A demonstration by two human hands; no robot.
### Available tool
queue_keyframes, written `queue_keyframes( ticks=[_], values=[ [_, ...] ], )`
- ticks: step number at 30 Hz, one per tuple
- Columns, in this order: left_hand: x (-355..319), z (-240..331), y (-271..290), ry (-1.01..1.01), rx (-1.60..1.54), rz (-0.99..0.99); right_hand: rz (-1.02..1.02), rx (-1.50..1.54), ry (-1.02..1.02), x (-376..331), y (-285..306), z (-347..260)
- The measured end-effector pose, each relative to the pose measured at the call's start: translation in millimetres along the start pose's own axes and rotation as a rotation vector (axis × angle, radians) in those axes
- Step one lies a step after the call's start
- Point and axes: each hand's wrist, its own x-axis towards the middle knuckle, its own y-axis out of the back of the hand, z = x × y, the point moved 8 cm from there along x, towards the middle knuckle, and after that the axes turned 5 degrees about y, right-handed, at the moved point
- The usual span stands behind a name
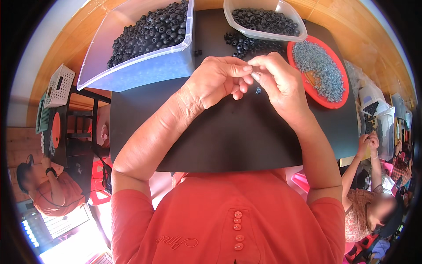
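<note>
Over the black table, my left hand (pixel 220 78) and my right hand (pixel 281 81) meet with fingertips pinched together. Whatever lies between them is too small or too hidden to make out. A small clear bluish piece (pixel 258 90) shows just below the fingers. Behind my right hand, a pile of black ring-like plastic parts (pixel 257 46) lies on the table. To the right, a red oval tray (pixel 344 83) holds many small clear bluish pieces (pixel 318 66).
A large clear bin (pixel 149 72) of round black parts stands at the back left. A smaller clear tub (pixel 281 37) of black parts is at the back. The table's near edge (pixel 228 170) runs before me. People sit left (pixel 59 189) and right (pixel 362 211).
</note>
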Motion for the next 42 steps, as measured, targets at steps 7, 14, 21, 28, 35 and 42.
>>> queue_keyframes(
  ticks=[7, 14, 21, 28, 35, 42],
  values=[
    [-5.1, 7.9, -5.0, -0.016, 0.126, 0.034, -0.015, -0.143, 0.066, 0.5, 1.9, -4.5],
    [-9.7, 13.9, -9.7, -0.043, 0.216, 0.057, -0.038, -0.07, 0.011, 0.3, 3.1, -1.0],
    [-11.5, 17.2, -14.7, -0.078, 0.272, 0.024, 0.025, -0.021, 0.029, 4.9, 13.3, -5.1],
    [-13.1, 18.0, -15.2, -0.052, 0.243, 0.02, -0.001, -0.053, 0.085, 5.8, 14.5, -10.3],
    [-14.0, 16.3, -14.9, -0.104, 0.185, 0.083, -0.002, -0.025, 0.114, 4.2, 10.7, -10.2],
    [-25.5, 29.0, -18.8, -0.318, 0.424, 0.246, 0.071, 0.065, 0.019, -1.2, 5.8, -1.5]
  ],
)
